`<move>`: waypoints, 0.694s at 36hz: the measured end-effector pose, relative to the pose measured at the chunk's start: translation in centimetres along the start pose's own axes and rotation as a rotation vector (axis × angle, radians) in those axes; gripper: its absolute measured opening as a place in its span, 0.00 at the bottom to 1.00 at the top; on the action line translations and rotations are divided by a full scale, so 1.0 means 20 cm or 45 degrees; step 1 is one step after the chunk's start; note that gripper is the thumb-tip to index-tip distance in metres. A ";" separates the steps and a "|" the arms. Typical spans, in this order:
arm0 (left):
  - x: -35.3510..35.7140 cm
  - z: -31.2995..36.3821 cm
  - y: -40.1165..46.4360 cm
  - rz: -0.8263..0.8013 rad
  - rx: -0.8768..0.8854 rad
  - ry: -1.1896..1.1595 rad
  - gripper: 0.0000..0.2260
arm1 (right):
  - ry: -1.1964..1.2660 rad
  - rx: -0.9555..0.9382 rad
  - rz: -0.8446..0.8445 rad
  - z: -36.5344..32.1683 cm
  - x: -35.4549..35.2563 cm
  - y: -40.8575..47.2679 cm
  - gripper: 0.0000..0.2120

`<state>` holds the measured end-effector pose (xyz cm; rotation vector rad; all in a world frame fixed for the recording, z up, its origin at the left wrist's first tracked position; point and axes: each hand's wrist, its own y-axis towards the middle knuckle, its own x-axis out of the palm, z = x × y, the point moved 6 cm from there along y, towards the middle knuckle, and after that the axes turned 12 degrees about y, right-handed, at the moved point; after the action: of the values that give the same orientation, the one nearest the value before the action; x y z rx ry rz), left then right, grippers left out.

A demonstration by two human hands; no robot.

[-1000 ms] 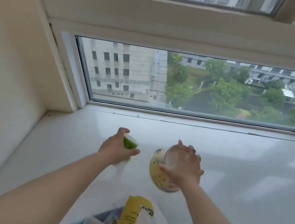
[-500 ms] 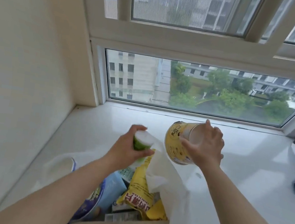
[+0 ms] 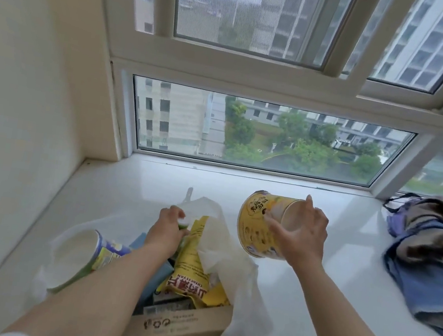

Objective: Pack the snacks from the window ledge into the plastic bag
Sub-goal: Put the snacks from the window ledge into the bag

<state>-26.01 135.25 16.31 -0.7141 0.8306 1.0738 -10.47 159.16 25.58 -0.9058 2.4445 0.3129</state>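
My right hand (image 3: 300, 234) grips a yellow instant-noodle cup (image 3: 256, 224) by its base, tilted on its side above the white ledge (image 3: 311, 288), just right of the bag. A small green-and-white container (image 3: 184, 223) sits in my left hand (image 3: 167, 231), which is down inside the mouth of the white plastic bag (image 3: 226, 257). Inside the bag lie a yellow snack packet (image 3: 191, 272), a blue packet (image 3: 139, 239), a purple-and-green cup (image 3: 82, 259) and a brown cardboard box (image 3: 180, 330).
A pile of blue and brown clothes with a purple bag (image 3: 430, 254) lies on the ledge at the right. The side wall (image 3: 19, 139) stands close on the left, and the window frame (image 3: 242, 171) runs along the back.
My left hand has lowered the green container into the bag's mouth. My right hand has stayed just right of the bag with the yellow cup. My head has pulled back, showing more of the bag.
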 end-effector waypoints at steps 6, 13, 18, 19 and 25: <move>0.03 0.06 -0.03 -0.295 0.150 0.319 0.21 | 0.191 0.021 -0.033 -0.06 -0.02 -0.10 0.56; -0.10 0.15 -0.13 -0.334 0.341 0.407 0.18 | 0.364 -0.099 -0.193 -0.19 0.02 -0.19 0.58; -0.33 0.16 -0.22 -0.083 0.160 -0.431 0.26 | 0.508 -0.128 -0.381 -0.27 0.11 -0.28 0.59; -0.34 0.18 -0.25 -0.166 0.166 -0.633 0.31 | 0.549 -0.115 -0.431 -0.27 0.13 -0.30 0.60; -0.24 0.13 -0.38 -0.824 0.219 -1.007 0.37 | 0.734 0.012 -0.660 -0.25 0.29 -0.41 0.59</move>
<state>-19.51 132.80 22.51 -0.3139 -0.0119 0.5926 -10.64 148.00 26.34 -1.7674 2.5577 -0.1737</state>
